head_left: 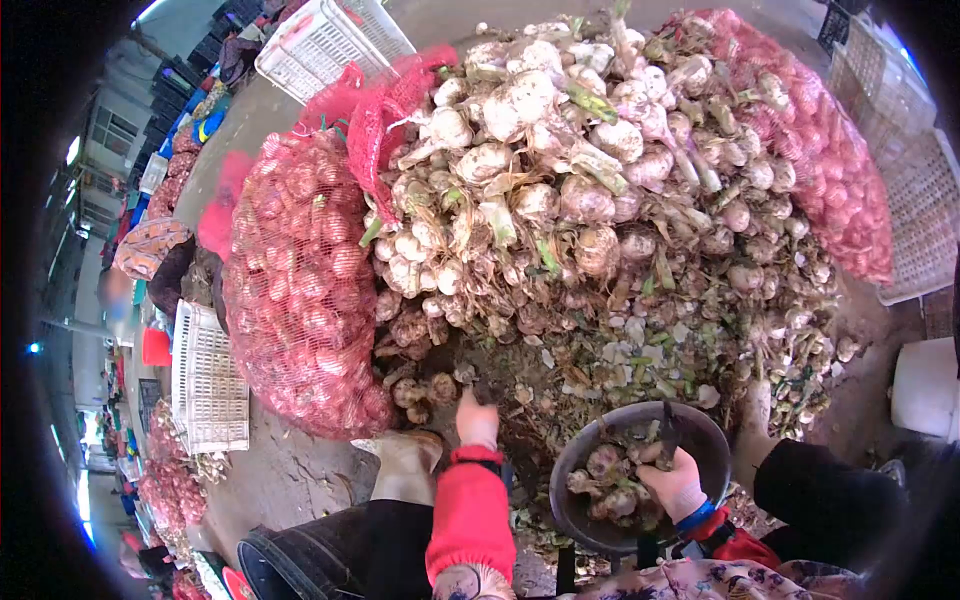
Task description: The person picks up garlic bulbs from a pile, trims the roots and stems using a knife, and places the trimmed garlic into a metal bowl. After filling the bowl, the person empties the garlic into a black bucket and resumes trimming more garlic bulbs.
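Observation:
My left hand (477, 420), in a red sleeve, reaches to the near edge of a big garlic heap (560, 190). Its fingers are drawn together at a small garlic bulb (464, 373); their grip is partly hidden. More dirty bulbs (410, 392) lie just left of the fingertips. Over a dark round basin (562, 500), my right hand (675, 483) is closed around a narrow dark tool (668, 432) pointing away from me; its kind is hard to make out. Several garlic bulbs (608, 470) with stems lie in the basin, beside the right fingers.
A full red mesh sack (300, 290) stands left of the heap, another (830, 170) at its right. White crates (210, 380) stand at the left, back and right. Peel and trimmings (640, 360) cover the ground before the basin. A black bucket (300, 555) sits by my left leg. A person (165, 255) is far left.

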{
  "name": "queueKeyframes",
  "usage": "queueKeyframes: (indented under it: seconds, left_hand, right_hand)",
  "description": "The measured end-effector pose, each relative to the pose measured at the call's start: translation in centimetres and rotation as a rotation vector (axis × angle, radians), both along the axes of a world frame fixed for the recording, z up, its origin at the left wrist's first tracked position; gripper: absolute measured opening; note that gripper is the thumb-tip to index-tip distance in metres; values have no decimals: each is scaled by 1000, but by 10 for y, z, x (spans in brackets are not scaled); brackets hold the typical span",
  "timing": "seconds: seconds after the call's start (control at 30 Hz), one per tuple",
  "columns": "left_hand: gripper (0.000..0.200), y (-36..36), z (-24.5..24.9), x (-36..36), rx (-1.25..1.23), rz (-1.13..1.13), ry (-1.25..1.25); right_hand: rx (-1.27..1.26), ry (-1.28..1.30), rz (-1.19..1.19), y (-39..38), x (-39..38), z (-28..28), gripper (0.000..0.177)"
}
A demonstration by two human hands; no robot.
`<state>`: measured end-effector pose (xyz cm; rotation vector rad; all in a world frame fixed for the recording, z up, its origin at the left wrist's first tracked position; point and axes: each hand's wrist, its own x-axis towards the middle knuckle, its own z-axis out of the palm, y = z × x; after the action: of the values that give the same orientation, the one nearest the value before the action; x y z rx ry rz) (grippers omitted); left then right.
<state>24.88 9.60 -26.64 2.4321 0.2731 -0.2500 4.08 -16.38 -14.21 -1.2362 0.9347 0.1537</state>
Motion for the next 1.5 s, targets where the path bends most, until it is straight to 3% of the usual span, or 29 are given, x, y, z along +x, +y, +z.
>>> queueKeyframes:
  seconds: [0.07,0.13,0.17,0.23,0.33,0.37,0.4,0.5,0.53,0.63,0.67,0.77,0.83,0.9,0.97,1.07,1.1,1.17,1.23,1.27,1.3,1.37,1.47,1.5]
  left_hand:
    - [38,-5,15,-39,-130,39,-2]
    - [59,2,9,-67,-511,166,121]
    - [59,2,15,-72,-517,164,112]
    - [66,7,28,-72,-275,132,22]
    - [67,25,6,-40,-206,67,-72]
    - [67,13,25,-25,-148,29,-135]
    - [64,3,43,-14,-52,40,-21]
    - [61,-13,31,22,272,-42,-40]
    - [60,-19,37,34,281,-44,119]
    - [58,-8,-39,53,353,-75,147]
    - [52,-28,6,47,340,-80,199]
    - [43,-30,-24,27,424,-250,328]
    - [37,-49,-8,-8,244,-303,300]
    - [37,-55,-14,-42,-554,-86,268]
    - [37,-70,58,-62,-1103,155,431]
    - [32,-66,178,-97,-1285,209,295]
    - [29,-52,214,-110,-1247,197,321]
    - [32,-22,263,-148,-1044,74,14]
    - [34,12,313,-196,-524,-78,-308]
    - [36,82,291,-220,-728,38,-189]
    - [40,141,269,-248,-923,167,-60]
    - [45,108,348,-286,-1213,431,-299]
    - [52,169,346,-363,-987,686,-321]
    - [50,169,343,-382,-845,908,-356]
  right_hand:
    - [-57,-44,39,1,-2,9,16]
    - [-111,-129,53,4,-8,2,16]
    - [-115,-139,54,5,-11,2,16]
    - [-116,-176,107,6,-12,4,16]
    - [-149,-229,144,10,-19,10,16]
    - [-143,-217,159,10,-20,9,16]
    - [-147,-268,165,10,-21,7,18]
    - [-141,-173,162,4,-22,6,21]
    - [-144,-88,165,1,-19,10,22]
    - [-33,-53,97,-6,-14,2,24]
    - [-9,-37,72,-8,-14,-4,23]
    - [-83,-91,94,-8,-9,-3,20]
    - [-68,-83,84,-7,-4,6,18]
    - [-56,-81,82,-4,-7,10,17]
    - [-5,-174,54,1,-14,6,16]
    - [34,-96,95,7,-15,33,14]
    - [58,-49,99,10,-17,40,13]
    - [89,-141,102,14,-23,47,14]
    - [119,-184,124,19,-30,46,17]
    - [29,-322,129,24,-36,19,25]
    - [87,-272,132,25,-39,25,31]
    - [146,-321,133,27,-45,5,35]
    - [121,-274,162,28,-48,8,35]
    - [78,-319,202,28,-49,-1,35]
